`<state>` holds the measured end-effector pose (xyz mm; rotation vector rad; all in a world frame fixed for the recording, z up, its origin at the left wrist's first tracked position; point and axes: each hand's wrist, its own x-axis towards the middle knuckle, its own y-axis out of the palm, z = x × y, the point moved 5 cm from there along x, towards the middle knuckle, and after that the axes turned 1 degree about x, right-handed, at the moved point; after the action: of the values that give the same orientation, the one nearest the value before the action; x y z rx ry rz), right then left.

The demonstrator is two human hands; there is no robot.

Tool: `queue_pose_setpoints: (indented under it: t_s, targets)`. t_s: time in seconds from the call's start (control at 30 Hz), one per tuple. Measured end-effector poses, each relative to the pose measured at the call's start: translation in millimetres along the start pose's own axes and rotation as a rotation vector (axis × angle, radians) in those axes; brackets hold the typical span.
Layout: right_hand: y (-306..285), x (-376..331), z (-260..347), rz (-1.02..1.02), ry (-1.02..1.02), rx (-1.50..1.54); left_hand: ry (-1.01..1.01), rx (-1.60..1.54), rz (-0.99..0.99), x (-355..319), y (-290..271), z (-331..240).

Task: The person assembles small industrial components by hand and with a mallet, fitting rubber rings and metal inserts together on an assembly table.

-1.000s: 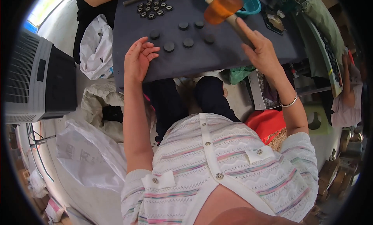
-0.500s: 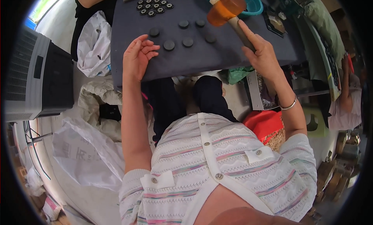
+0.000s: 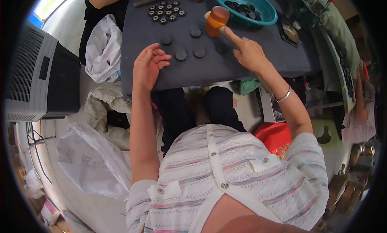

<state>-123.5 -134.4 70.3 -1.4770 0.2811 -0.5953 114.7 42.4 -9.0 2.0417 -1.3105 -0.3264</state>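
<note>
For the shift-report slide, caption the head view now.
Right hand grips an amber-headed mallet; left hand, loosely curled, is near dark discs on a grey table.

Bright opening [image 3: 50, 8]: washed-out glare, your 10 o'clock.
Tabletop [image 3: 193, 75]: softly lit, your 12.
Brown clutter [image 3: 339, 186]: dim, blurred, your 4.
Rim: black, you see bending.

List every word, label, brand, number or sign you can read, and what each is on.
No text can be read.
Lower white bag: grey printed marks, too creased and faint to make out.
Upper white bag: small blue marks low down, too small to read.
Mallet and black discs: no lettering visible.
</note>
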Motion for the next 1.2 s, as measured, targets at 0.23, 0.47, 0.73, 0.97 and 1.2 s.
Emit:
queue_pose_setpoints:
  t_s: [0.23,0.47,0.73,0.97,1.2]
  targets:
    - [-41,2,5,-0.228,-0.077,0.26,-0.009,0.006,-0.026,-7,0,-2]
    - [-2,8,0,0.019,0.021,0.093,-0.015,0.002,-0.013,-8,0,2]
    - [-47,10,44,-0.298,-0.189,0.229,0.003,-0.005,-0.006,-9,-2,0]
    - [4,22,46,0.073,-0.131,0.098,-0.024,-0.017,-0.04,-7,-6,3]
    - [12,19,43,-0.023,-0.133,0.061,-0.018,-0.009,-0.026,-8,1,-2]
